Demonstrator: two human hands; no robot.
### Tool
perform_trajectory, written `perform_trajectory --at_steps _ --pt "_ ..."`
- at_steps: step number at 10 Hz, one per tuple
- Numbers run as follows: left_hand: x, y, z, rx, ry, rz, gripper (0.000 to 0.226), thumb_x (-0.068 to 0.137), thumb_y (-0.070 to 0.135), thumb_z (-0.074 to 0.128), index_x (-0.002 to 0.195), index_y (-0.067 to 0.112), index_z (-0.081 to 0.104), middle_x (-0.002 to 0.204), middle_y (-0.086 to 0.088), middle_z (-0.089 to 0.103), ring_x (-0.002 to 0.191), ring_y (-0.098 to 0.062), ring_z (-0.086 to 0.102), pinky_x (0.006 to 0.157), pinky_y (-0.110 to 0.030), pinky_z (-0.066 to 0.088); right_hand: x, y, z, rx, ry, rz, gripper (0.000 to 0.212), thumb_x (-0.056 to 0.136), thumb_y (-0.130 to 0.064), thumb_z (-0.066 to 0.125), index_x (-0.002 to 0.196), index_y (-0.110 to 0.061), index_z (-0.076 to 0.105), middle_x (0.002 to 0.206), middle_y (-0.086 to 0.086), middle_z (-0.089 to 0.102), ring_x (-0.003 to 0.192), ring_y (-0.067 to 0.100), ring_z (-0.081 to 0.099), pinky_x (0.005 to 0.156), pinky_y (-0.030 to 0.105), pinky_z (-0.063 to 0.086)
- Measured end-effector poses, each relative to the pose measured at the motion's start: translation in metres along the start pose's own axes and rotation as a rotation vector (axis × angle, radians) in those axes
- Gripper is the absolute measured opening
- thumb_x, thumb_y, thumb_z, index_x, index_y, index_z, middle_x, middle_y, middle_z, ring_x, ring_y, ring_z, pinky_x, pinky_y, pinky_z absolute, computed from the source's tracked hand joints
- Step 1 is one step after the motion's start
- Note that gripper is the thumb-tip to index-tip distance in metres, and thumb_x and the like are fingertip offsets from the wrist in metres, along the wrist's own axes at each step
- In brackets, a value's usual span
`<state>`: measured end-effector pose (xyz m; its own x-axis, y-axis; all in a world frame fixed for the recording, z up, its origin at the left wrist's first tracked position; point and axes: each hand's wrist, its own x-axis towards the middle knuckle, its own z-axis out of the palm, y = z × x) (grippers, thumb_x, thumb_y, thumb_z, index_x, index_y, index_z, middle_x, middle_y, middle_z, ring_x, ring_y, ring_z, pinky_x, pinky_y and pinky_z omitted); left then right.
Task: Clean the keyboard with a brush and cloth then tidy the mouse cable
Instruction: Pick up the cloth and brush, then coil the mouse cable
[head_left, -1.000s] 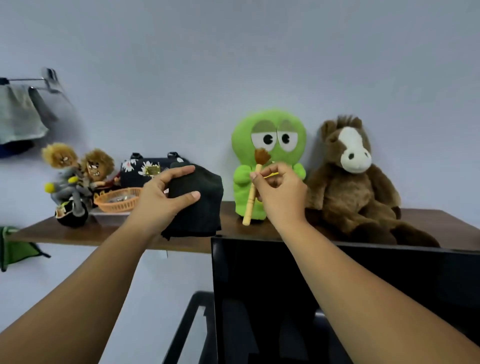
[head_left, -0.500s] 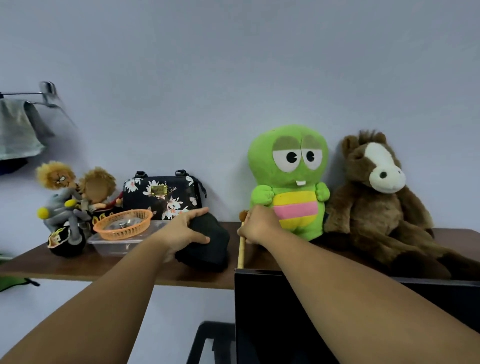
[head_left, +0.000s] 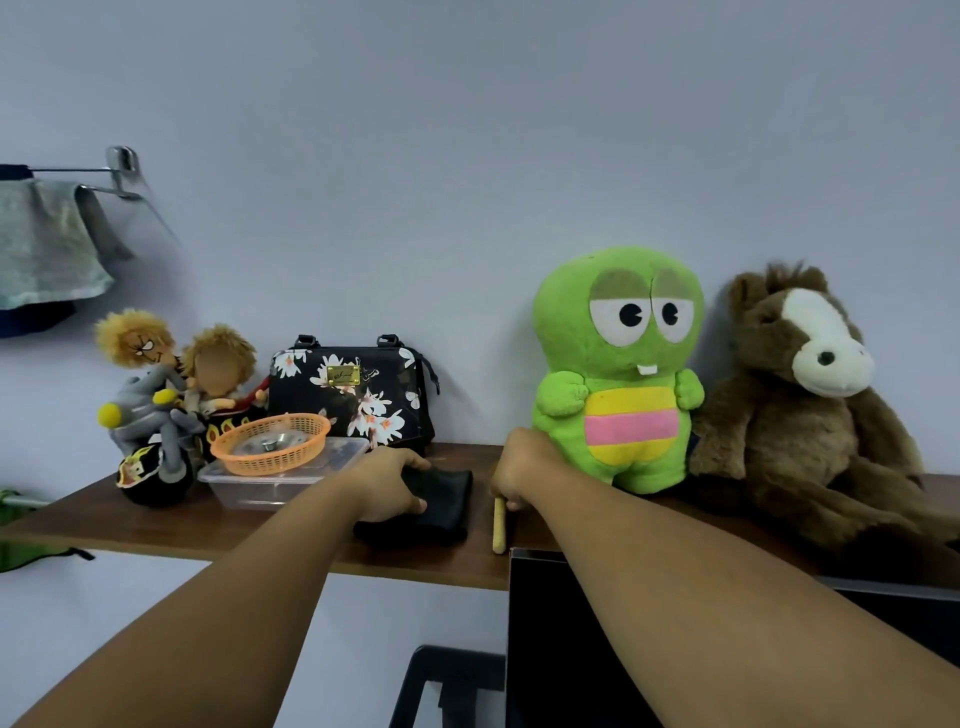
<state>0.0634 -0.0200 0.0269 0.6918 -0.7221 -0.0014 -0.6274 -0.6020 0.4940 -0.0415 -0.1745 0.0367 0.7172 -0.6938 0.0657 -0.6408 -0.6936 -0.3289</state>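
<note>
On shelf (head_left: 156, 525): cloth and brush, side by side
left hand (head_left: 387, 480): gripped black cloth (head_left: 447, 499), lying flat
right hand (head_left: 524, 467): fingers curled round brush (head_left: 499, 525), handle end overhanging shelf edge, beside green plush (head_left: 618, 374)

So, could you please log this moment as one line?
left hand on black cloth | right hand holds brush | both on shelf

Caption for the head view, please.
Left hand on a black cloth, right hand holding a brush, both on a wooden shelf.
</note>
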Motion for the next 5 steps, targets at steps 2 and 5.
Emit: perform_trajectory --at_steps 2,5 --pt "-0.006 -0.001 0.004 0.2 0.008 0.025 0.053 0.095 0.032 0.054 0.146 0.026 0.039 0.163 0.001 0.006 0.148 -0.025 0.015 0.118 -0.038 0.017 0.0 0.003 0.004 0.056 0.007 -0.044 0.022 0.083 -0.027 0.067 0.07 -0.013 0.055 0.1 0.009 0.072 0.099 0.027 0.07 0.052 0.023 0.044" --pt "-0.032 0.024 -0.004 0.141 0.114 0.065 0.053 0.1 0.035 0.043 0.15 0.02 0.031 0.157 -0.003 0.029 0.143 -0.023 0.027 0.116 -0.034 0.022 -0.026 0.022 -0.026 0.228 0.029 -0.202 0.032 0.092 -0.043 0.055 0.105 -0.016 0.064 0.11 0.015 0.064 0.114 0.034 0.059 0.083 0.03 0.044"
